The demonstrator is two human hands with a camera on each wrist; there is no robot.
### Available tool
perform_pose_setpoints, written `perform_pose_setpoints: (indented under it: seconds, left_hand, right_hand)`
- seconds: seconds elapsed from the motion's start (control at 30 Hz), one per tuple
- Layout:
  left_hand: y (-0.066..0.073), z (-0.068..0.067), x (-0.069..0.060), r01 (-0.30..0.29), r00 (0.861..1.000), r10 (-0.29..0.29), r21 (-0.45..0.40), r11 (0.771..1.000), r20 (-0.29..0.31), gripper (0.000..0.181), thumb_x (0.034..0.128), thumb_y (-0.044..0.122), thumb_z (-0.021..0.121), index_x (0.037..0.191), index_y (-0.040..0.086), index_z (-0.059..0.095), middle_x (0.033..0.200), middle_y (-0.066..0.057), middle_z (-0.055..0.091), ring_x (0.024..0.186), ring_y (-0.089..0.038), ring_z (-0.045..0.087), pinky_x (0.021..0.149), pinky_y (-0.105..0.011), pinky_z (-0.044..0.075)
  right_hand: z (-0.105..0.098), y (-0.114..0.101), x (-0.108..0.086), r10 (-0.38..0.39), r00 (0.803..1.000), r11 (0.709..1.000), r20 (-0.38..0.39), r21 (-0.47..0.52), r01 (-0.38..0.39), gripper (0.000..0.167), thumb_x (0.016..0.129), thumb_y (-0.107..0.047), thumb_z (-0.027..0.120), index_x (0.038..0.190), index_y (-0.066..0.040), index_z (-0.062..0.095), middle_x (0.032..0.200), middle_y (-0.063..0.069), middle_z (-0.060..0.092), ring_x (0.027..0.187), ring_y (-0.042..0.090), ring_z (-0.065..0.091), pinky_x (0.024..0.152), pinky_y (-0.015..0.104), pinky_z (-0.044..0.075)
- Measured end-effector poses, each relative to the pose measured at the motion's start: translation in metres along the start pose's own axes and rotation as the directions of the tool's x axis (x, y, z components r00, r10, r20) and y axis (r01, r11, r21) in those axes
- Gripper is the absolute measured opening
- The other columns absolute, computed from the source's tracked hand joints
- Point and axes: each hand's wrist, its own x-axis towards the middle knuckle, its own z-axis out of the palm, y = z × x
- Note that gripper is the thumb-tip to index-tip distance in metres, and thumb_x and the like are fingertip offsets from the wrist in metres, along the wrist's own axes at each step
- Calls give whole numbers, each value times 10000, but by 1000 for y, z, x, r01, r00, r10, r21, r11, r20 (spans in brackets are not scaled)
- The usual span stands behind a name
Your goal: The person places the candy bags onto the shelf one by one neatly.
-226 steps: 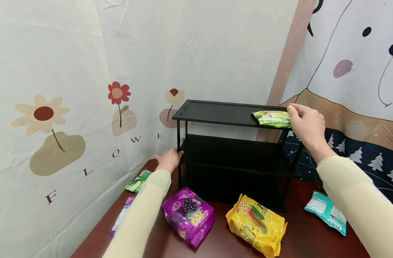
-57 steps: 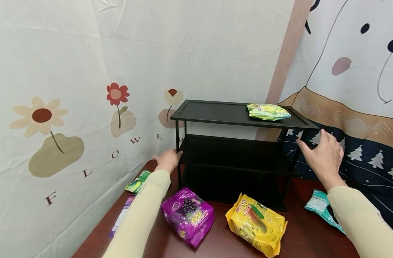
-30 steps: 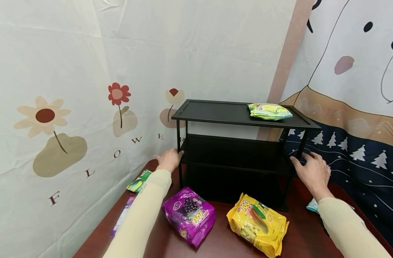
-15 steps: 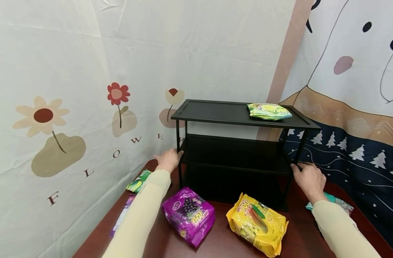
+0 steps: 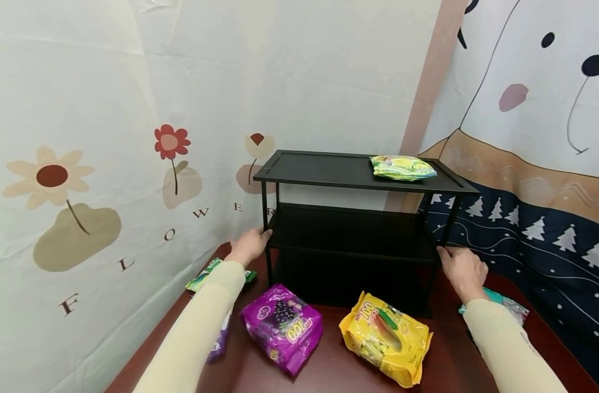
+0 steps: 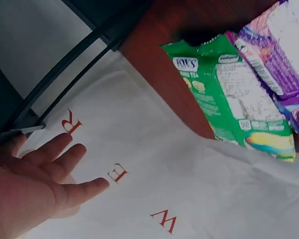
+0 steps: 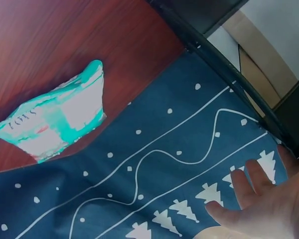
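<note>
A black three-tier shelf rack (image 5: pixel 348 229) stands on the table against the wall. My left hand (image 5: pixel 249 245) pinches its left side at the middle tier with thumb and forefinger; the other fingers spread out loosely in the left wrist view. On the right side, my right hand (image 5: pixel 463 270) holds the rack at the same tier, thumb in front. In the right wrist view its other fingers (image 7: pixel 256 177) lie loose beside the black frame. A yellow-green candy bag (image 5: pixel 402 168) lies on the top tier, towards the right.
In front of the rack lie a purple grape candy bag (image 5: pixel 282 327) and a yellow mango candy bag (image 5: pixel 387 338). A green FOX'S bag (image 6: pixel 229 94) and a purple bag (image 6: pixel 284 55) lie left; a teal FOX'S bag (image 7: pixel 60 117) lies right. Printed cloth (image 5: pixel 132 109) hangs behind.
My right hand has left the yellow-green bag on the top tier and come down to the rack's right side. My left hand stays at the left side. The view has shifted slightly.
</note>
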Motion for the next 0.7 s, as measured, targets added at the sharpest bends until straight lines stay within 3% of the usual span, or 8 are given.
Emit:
perform_pose_setpoints:
  seconds: [0.2, 0.37, 0.53, 0.7]
  left_hand:
    - [-10, -10, -5, -62, 997, 62, -3, 998, 49, 566, 1082, 416, 295, 1548, 99, 347, 1542, -203, 368, 1411, -460, 297, 1072, -725, 151]
    - [-24, -23, -11, -84, 995, 78, 94, 992, 66, 518, 1079, 325, 352, 1524, 61, 382, 1510, -235, 400, 1379, -481, 341, 1075, -699, 209]
    - [-52, -28, -20, -57, 994, 43, 134, 989, 102, 558, 1038, 263, 488, 1437, -118, 406, 1433, -342, 424, 1312, -523, 396, 1078, -597, 317]
    - [-81, -29, -28, 32, 986, -55, 148, 988, 154, 604, 998, 262, 571, 1396, -166, 415, 1400, -370, 434, 1279, -539, 418, 1057, -596, 345]
  right_hand:
    - [1, -1, 0, 16, 1000, 999, 10, 31, -17, 449, 1052, -319, 450, 1139, 41, 703, 795, 226, 653, 941, 475, 557, 821, 593, 341]
    - [0, -3, 1, 32, 999, 999, 19, 37, -33, 465, 1055, -330, 438, 1164, 45, 692, 759, 201, 640, 952, 471, 552, 829, 590, 333]
    - [1, -2, 1, 48, 998, 998, 40, 30, -49, 483, 1058, -340, 428, 1226, 51, 657, 811, 232, 645, 980, 481, 544, 839, 589, 328]
    - [1, 0, -1, 68, 997, 998, 48, 14, -69, 496, 1058, -354, 427, 1237, 53, 647, 859, 252, 647, 982, 487, 540, 848, 588, 332]
